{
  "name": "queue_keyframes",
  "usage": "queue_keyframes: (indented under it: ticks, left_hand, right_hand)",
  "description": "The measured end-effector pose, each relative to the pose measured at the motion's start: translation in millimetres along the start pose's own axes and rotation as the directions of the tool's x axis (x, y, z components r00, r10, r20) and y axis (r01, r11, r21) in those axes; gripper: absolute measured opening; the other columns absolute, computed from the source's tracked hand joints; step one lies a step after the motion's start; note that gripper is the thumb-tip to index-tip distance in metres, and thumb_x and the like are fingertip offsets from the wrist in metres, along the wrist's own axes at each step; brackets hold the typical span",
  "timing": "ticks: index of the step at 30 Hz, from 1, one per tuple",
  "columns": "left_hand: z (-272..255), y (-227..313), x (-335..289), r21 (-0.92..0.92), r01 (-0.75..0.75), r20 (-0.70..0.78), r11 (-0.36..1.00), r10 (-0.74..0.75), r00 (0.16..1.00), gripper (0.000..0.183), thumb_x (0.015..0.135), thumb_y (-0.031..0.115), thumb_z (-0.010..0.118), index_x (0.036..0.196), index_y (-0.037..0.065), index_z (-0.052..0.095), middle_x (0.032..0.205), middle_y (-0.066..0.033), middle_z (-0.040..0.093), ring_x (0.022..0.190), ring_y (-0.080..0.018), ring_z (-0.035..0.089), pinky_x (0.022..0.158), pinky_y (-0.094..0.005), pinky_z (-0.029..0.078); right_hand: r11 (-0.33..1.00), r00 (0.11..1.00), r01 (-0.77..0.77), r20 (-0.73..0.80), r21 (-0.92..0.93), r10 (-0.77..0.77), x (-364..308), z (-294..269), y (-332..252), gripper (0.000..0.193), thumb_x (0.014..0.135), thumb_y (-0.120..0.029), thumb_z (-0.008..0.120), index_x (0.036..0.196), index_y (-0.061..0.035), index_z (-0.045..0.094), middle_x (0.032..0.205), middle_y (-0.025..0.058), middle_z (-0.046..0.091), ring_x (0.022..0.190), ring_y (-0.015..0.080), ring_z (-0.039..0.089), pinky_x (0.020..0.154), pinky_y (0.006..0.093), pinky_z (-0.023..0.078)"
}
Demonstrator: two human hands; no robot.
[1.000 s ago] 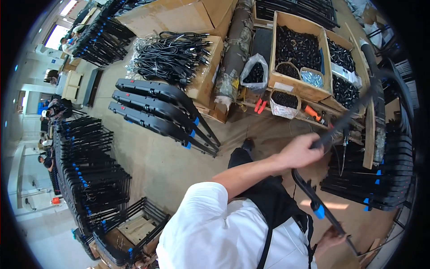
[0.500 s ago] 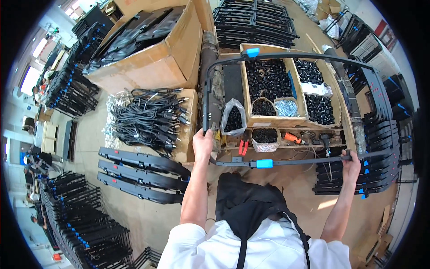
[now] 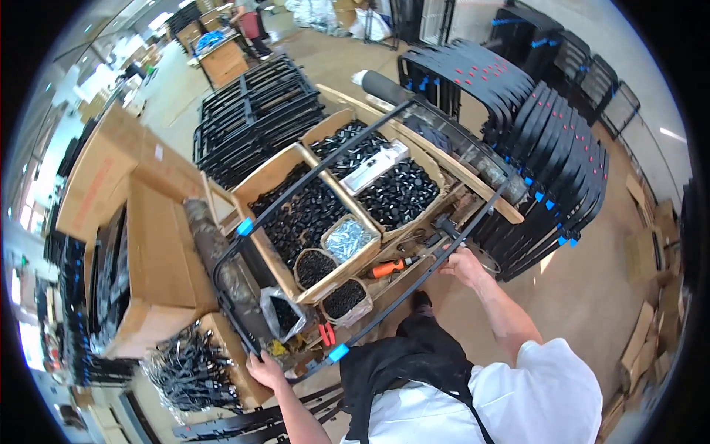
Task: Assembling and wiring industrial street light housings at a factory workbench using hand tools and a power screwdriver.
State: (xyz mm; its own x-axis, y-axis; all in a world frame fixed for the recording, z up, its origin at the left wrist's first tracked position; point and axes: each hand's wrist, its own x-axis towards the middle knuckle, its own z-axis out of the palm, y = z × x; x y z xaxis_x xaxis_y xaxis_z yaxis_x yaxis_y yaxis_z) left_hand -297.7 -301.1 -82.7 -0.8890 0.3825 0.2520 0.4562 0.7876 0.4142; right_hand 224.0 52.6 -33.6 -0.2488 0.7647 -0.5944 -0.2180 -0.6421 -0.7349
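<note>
Both my hands hold a large black tubular frame (image 3: 356, 141) with rounded corners, tilted over the parts bench. My left hand (image 3: 267, 372) is closed round its left side near the lower corner. Around the near bar, toward its right part, my right hand (image 3: 463, 266) is closed. A blue piece (image 3: 339, 353) sits on the near bar, and another blue piece (image 3: 245, 226) on the far bar. Beneath the frame stands a wooden box (image 3: 302, 294) with black plastic parts and silver screws. Red-handled pliers (image 3: 326, 333) and an orange-and-black tool (image 3: 392, 267) lie near its front edge.
Similar black frames (image 3: 551, 140) stand stacked at the right, and more frames (image 3: 255, 103) are piled behind the bench. At left are a large cardboard box (image 3: 166, 251) and bundled black cables (image 3: 194, 370). Flat cardboard (image 3: 640, 337) leans far right. Another person (image 3: 250, 26) stands far back.
My view has turned to the right. The frame, still in both hands, now lies slanted across the view, and my right hand has moved inward along the near bar.
</note>
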Motion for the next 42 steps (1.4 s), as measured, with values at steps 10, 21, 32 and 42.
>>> queue_keyframes:
  ticks: [10, 21, 32, 42]
  left_hand:
    - [-24.6, 81.2, 15.1, 0.266, 0.030, 0.100, 0.963, -0.059, 0.993, 0.057, 0.098, 0.026, 0.071, 0.144, -0.006, 0.058, 0.138, -0.0297, 0.063, 0.126, -0.0470, 0.060, 0.109, -0.0503, 0.046]
    - [79.4, 451.9, -59.6, -0.720, 0.182, 0.489, 0.670, 0.304, 0.818, 0.030, 0.108, 0.016, 0.063, 0.131, -0.003, 0.070, 0.114, -0.0126, 0.076, 0.105, -0.0172, 0.071, 0.094, -0.0305, 0.057]
    - [98.2, 812.0, -236.6, -0.843, 0.439, 0.273, 0.310, 0.951, -0.147, 0.047, 0.114, 0.035, 0.053, 0.143, -0.001, 0.062, 0.132, -0.0125, 0.069, 0.125, -0.0189, 0.062, 0.113, -0.0362, 0.043]
    - [128.4, 852.9, -272.9, -0.675, 0.639, 0.341, 0.369, 0.924, -0.174, 0.031, 0.107, 0.032, 0.067, 0.122, 0.005, 0.068, 0.113, -0.0029, 0.067, 0.109, -0.0132, 0.058, 0.100, -0.0302, 0.043]
  right_hand:
    - [0.021, 0.810, 0.024, 0.007, -0.999, -0.586, 186.2, -94.6, -4.5, 0.053, 0.086, -0.031, 0.080, 0.121, 0.0060, 0.064, 0.108, 0.0251, 0.067, 0.101, 0.0435, 0.071, 0.086, 0.0478, 0.060]
    - [-0.042, 0.909, 0.121, 0.128, -0.992, -0.397, 61.7, -155.1, -65.3, 0.040, 0.082, -0.027, 0.069, 0.110, 0.0016, 0.066, 0.095, 0.0228, 0.072, 0.090, 0.0417, 0.073, 0.083, 0.0503, 0.060]
    - [0.387, 0.954, -0.053, -0.162, -0.920, -0.254, -81.4, -165.7, -338.0, 0.038, 0.090, -0.033, 0.065, 0.105, 0.0012, 0.071, 0.086, 0.0269, 0.073, 0.085, 0.0429, 0.074, 0.077, 0.0514, 0.058]
    - [0.285, 0.951, -0.085, -0.163, -0.955, -0.261, -23.5, -180.8, -363.0, 0.038, 0.089, -0.028, 0.058, 0.078, 0.0065, 0.067, 0.065, 0.0186, 0.071, 0.066, 0.0312, 0.075, 0.075, 0.0456, 0.061]
